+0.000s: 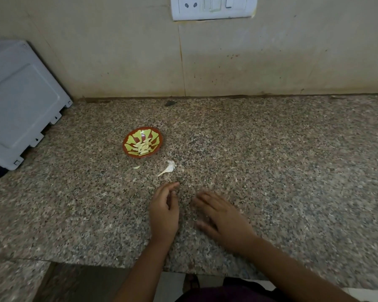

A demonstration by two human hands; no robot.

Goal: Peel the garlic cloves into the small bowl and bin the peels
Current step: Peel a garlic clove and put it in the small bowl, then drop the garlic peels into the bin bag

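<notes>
The left hand (164,210) stands on its edge on the counter (271,149) near the middle of the front edge; its fingers (172,186) are loosely bent and slack, the tips pointing toward the back, with nothing seen between them and the thumb; it holds nothing. The right hand (225,219) lies palm down just beside it, apart from it; its fingers (202,198) are spread and fairly straight, smeared by blur, grasping nothing; whether the palm presses the stone or only hovers low over it I cannot tell.

Just beyond the left fingertips, not touching them, lies a white papery peel (168,167) with a thin stalk-like tail; a smaller pale scrap (136,167) lies to its left, and a tiny fleck (182,170) to its right; all three rest on the bare counter.

Further toward the back, left of centre, sits the small bowl (131,139), red-rimmed with a yellow-green petal pattern; a small heap of pale, slender peeled cloves (143,147) lies in its bottom.

At the left edge of the counter stands a white appliance (20,101), set at an angle; along the back edge runs a stained beige wall (118,62) with a white switch plate (214,7) high up.
</notes>
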